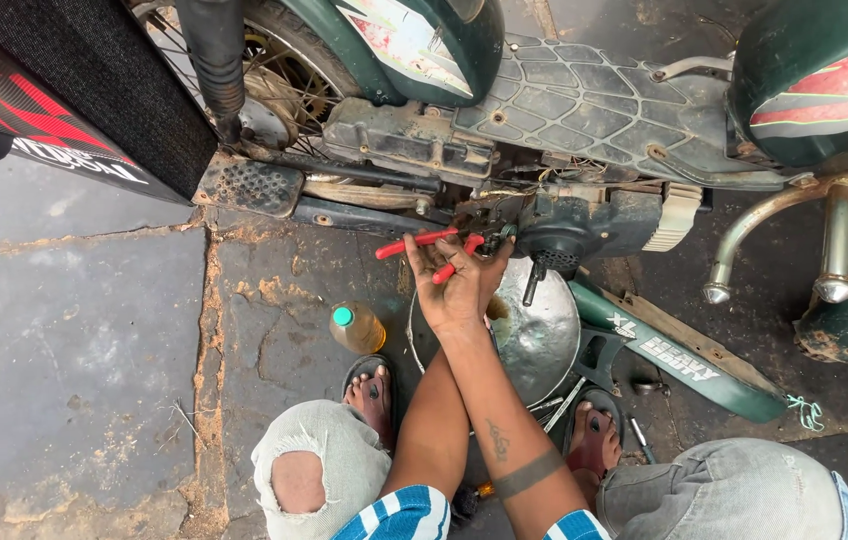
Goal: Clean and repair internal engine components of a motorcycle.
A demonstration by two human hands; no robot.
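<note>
— Head view puts our right hand (456, 285) in the middle, palm turned up, fingers clamped around the red handles of a pair of pliers (431, 250). The handles stick out to the left; the nose is buried in the underside of the motorcycle engine (544, 225), so we cannot see what it bites.

— And our left hand?

— Only the forearm shows, running up beneath the right arm. The hand itself is hidden behind the right one, so we cannot tell whether it is closed or spread.

— What lies just below the hands?

— A round metal pan (534, 335) sits on the stone floor (74, 340) directly under the engine, with a little yellowish liquid near its left edge. Just left of it stands a small plastic bottle (356, 327) with a green cap and amber liquid inside.

— Farther out?

— A dark green side panel (684, 360) lies on the floor to the right of the pan, and a chrome exhaust pipe (774, 215) curves above it. Our sandalled feet rest either side of the pan, with torn grey jeans at the knees.
</note>
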